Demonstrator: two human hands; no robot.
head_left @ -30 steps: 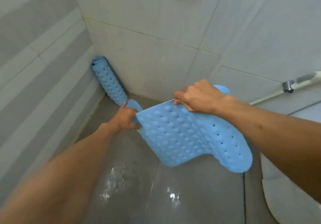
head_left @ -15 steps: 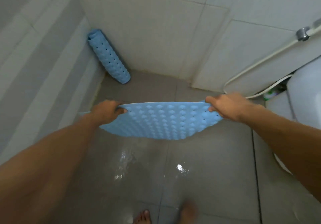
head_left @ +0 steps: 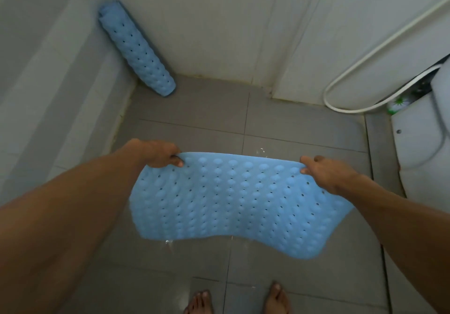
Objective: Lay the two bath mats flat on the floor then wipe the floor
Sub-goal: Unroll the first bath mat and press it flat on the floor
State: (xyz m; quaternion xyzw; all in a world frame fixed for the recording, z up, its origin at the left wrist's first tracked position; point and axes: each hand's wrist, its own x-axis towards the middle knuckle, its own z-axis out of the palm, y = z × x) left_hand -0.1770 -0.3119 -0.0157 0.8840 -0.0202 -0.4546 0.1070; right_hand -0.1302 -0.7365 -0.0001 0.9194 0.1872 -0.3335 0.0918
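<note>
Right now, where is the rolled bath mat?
In the head view the rolled bath mat leans in the far left corner, its lower end on the grey floor, beyond the left hand.

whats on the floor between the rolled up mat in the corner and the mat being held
Nothing: in the head view, only bare grey floor tiles lie between the rolled mat and the held mat, gripped by the left hand and right hand.

a white toilet (head_left: 423, 143) stands at the right edge, only partly in view. a white hose (head_left: 370, 53) runs down the pale tiled wall (head_left: 219, 21) and loops just above the floor beside it. a small green and white object (head_left: 398, 103) sits behind the toilet, too hidden to tell. two bare feet (head_left: 199, 301) show at the bottom.
</note>
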